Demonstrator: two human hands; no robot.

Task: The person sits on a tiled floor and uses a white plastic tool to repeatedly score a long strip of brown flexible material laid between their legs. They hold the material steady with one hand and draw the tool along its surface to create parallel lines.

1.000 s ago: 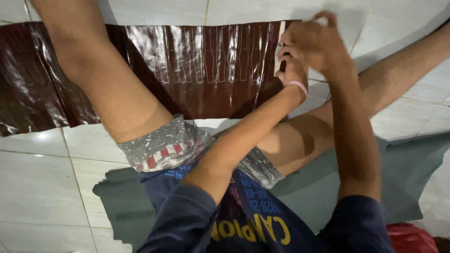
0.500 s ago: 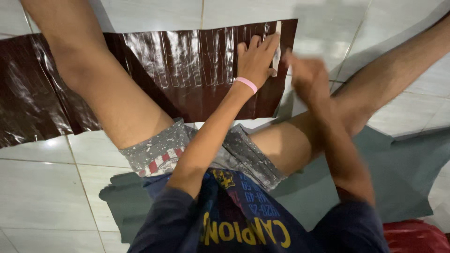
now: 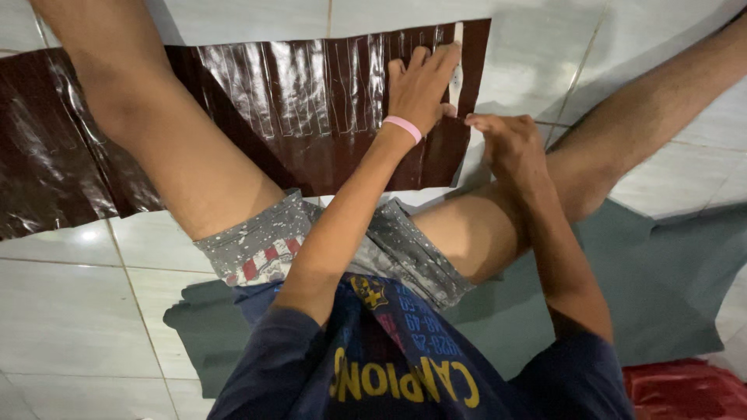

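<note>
A glossy dark brown sheet [image 3: 296, 101] lies flat on the white tiled floor between my spread legs. A narrow white strip [image 3: 457, 43] runs down it near its right edge. My left hand [image 3: 420, 85], with a pink band on the wrist, lies flat on the sheet with its fingers stretched out beside the strip. My right hand [image 3: 506, 144] hovers at the sheet's lower right edge, fingers curled and pinched together. Whether it holds something small is hidden.
My bare left leg [image 3: 156, 140] crosses over the brown sheet and my right leg [image 3: 622, 132] stretches to the upper right. A grey-green sheet [image 3: 669, 288] lies under me on the floor. Something red [image 3: 685, 389] shows at the bottom right corner.
My right hand has come down from the top of the white strip to the sheet's lower right edge. My left hand has slid up and flattened on the sheet.
</note>
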